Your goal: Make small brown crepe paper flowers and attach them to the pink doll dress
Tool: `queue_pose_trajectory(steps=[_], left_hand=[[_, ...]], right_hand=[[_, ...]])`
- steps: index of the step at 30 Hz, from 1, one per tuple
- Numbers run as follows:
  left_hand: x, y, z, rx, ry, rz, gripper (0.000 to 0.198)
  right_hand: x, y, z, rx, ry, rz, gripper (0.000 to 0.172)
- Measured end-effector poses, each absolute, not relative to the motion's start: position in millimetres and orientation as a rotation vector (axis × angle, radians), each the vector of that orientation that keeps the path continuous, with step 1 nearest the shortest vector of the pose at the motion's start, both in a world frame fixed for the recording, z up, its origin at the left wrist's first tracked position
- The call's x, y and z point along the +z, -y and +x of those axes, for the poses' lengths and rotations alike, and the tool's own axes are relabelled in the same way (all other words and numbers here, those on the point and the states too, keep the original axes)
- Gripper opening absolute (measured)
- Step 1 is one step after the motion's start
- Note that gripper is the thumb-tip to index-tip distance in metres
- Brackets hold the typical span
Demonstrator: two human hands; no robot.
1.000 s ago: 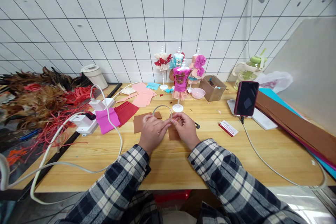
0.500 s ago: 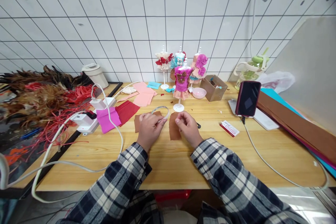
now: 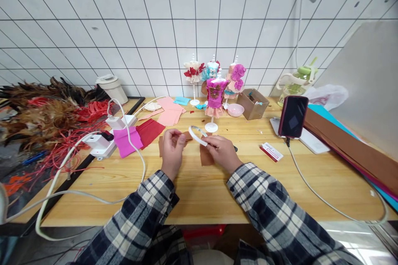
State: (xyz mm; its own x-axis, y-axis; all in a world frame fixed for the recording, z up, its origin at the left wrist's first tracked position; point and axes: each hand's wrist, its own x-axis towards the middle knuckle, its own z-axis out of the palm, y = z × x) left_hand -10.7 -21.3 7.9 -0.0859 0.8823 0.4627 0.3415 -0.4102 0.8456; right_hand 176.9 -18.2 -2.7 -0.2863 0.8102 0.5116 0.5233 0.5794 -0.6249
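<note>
A curled white strip like a ring of tape [image 3: 195, 137] is pinched between the thumb and fingers of my right hand [image 3: 223, 152]. Below it, a brown fabric or crepe paper piece [image 3: 205, 158] lies flat, partly covered by that hand. My left hand [image 3: 173, 154] is closed a short way to the left, fingers curled and thumb pressed near them; whether it holds anything is hidden. More brown pieces [image 3: 188, 136] rest under and behind it. Just beyond my hands stands a small white mannequin in a magenta and peach dress [image 3: 215, 95].
Several dressed mannequins [image 3: 193, 75], a pink bowl [image 3: 236, 110] and an open box [image 3: 253, 105] stand at the back. Left are coloured sheets [image 3: 151, 132], a power strip [image 3: 104, 149] with cables, and feathers [image 3: 46, 107]. A phone [image 3: 293, 116] stands right, near a small card box [image 3: 271, 151].
The curled strip has passed from my left hand to my right and now arches up from its fingertips. My left hand has drawn slightly left, its fingers curled upright.
</note>
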Motion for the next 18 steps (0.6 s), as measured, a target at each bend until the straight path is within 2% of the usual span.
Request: queue_pose_trajectory(steps=[3,5,8,12,18], left_hand=[[5.9,19.0,-4.5,1.304,-1.055,1.212,0.037],[6.4,19.2,-0.6,1.171,-0.931,1.085,0.04],[9.0,19.5,2.0,1.196,-0.935,1.003,0.035],[10.5,16.9,0.3,1.336,-0.97,0.888,0.032],[7.4,17.2,2.1,1.351,-1.035,0.994,0.032]], right_hand=[[-2.9,15.5,179.3,0.38,1.96,-1.118,0.025],[-3.9,14.8,178.7,0.387,2.005,-1.119,0.024],[-4.7,16.6,175.2,0.426,2.023,-1.061,0.027],[-2.5,21.1,170.6,0.454,1.819,-1.116,0.044],[-5.1,21.8,162.5,0.842,1.613,-1.172,0.023]])
